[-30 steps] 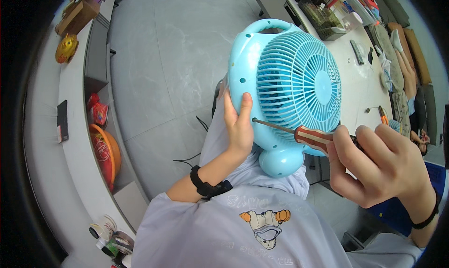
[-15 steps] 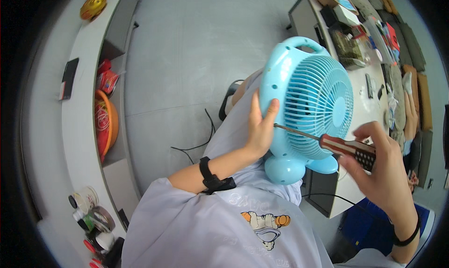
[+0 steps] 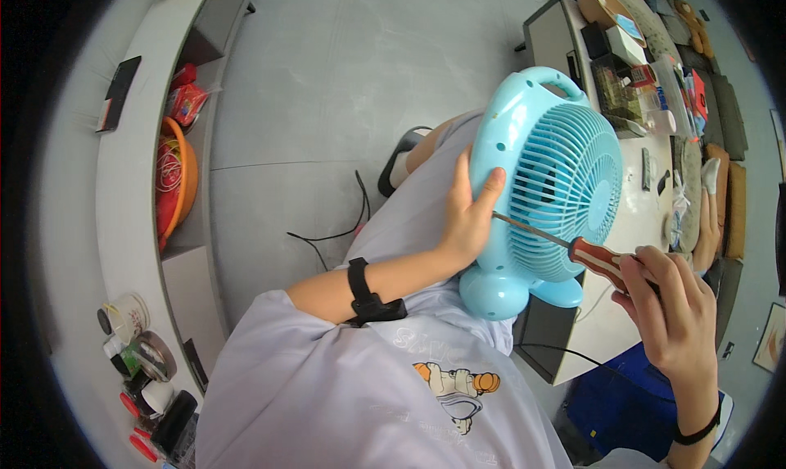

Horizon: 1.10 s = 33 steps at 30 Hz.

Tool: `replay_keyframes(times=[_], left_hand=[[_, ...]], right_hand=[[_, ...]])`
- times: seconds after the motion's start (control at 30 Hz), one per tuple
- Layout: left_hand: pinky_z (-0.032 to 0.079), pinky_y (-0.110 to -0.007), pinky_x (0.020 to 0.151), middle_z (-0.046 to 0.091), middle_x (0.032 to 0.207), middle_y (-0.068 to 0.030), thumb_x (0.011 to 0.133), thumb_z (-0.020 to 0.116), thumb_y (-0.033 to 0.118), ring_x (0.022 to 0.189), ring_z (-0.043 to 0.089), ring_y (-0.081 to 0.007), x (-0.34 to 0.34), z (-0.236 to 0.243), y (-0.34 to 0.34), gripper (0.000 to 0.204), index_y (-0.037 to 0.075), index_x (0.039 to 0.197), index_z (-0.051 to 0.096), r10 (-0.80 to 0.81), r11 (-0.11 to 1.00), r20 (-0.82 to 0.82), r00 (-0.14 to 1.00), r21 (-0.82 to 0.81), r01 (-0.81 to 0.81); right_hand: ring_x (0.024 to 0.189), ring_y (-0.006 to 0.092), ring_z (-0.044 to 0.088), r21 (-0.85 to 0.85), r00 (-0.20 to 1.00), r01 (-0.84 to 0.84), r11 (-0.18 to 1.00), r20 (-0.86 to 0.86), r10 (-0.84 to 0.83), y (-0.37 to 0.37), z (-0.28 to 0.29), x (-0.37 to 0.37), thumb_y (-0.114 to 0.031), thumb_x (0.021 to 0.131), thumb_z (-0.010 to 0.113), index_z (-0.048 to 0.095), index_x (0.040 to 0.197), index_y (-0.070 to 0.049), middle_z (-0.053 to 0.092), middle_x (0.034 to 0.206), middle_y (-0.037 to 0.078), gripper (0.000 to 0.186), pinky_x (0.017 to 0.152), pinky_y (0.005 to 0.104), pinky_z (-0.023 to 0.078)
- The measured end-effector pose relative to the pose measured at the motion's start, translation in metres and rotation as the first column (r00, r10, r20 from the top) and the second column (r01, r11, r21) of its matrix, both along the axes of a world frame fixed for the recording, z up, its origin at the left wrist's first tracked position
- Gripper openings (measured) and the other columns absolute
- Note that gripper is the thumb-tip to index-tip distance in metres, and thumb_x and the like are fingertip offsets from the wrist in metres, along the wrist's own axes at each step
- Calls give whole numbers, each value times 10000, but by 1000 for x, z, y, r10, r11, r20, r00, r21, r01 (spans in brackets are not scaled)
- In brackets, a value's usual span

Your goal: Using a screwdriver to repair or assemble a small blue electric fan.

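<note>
A light-blue plastic fan, seen from its slotted grille side, leans in my lap with its handle upward. My left hand grips the fan's left housing, thumb on top near a screw hole. My right hand has curled fingers on the red, white-striped handle of a screwdriver. The screwdriver's metal shaft runs left across the lower grille to a hole in the housing just beside my left thumb; whether its tip is seated in a screw cannot be made out.
A white cabinet on the left holds an orange basin and containers. At right, a white table carries clutter. Another person's legs lie on the sofa behind it. A blue bin sits lower right; black cables lie on the floor.
The view has shifted. The fan now appears farther right in it. My right hand's fingers loosened and re-curled on the screwdriver handle, while my left hand kept its grip on the fan.
</note>
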<state>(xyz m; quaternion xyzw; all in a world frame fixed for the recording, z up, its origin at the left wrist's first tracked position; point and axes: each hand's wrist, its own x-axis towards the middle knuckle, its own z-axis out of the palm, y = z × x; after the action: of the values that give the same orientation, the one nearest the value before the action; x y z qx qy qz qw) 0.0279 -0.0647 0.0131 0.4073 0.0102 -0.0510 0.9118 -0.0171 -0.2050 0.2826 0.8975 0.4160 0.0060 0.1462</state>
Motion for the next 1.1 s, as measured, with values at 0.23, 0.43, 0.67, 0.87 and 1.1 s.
replay_keyframes(times=[0.23,0.43,0.67,0.87,1.1], left_hand=[[471,-358,1049,565,1364,-144,1084,558,357,1231,566,-212,1,4,0,575,7,1503,377,-10,1000,-15,1000,14,10],[472,-360,1048,562,1373,-148,1083,560,355,1227,572,-216,1,0,2,581,-3,1501,375,-1,999,-16,1000,37,1],[479,-353,1037,570,1354,-141,1084,562,348,1221,575,-206,3,-3,2,565,-6,1487,385,-3,999,13,1000,46,2],[487,-348,1026,580,1342,-140,1088,557,338,1205,588,-205,3,0,4,533,1,1470,399,5,999,5,1000,46,-6],[488,-356,1034,584,1349,-144,1092,546,314,1216,590,-207,2,3,3,502,2,1462,411,14,998,1,1000,57,-14]], right_hand=[[689,265,650,121,927,331,936,-226,-299,-5,-2,-2,-143,795,825,646,1175,28,640,973,138,454,582,373,527],[739,342,709,67,756,576,815,-421,-501,10,5,2,-132,881,774,613,1111,-2,671,985,185,310,611,397,529],[745,372,669,86,800,532,843,-377,-466,14,7,-1,-99,801,822,518,1053,-27,590,884,151,401,609,429,507],[598,359,619,84,803,535,840,-358,-476,16,5,0,-151,829,827,559,927,-35,627,750,116,308,542,405,475],[580,90,604,125,317,937,326,-695,-645,10,-6,9,-243,972,734,568,910,34,613,605,65,328,488,267,416]])
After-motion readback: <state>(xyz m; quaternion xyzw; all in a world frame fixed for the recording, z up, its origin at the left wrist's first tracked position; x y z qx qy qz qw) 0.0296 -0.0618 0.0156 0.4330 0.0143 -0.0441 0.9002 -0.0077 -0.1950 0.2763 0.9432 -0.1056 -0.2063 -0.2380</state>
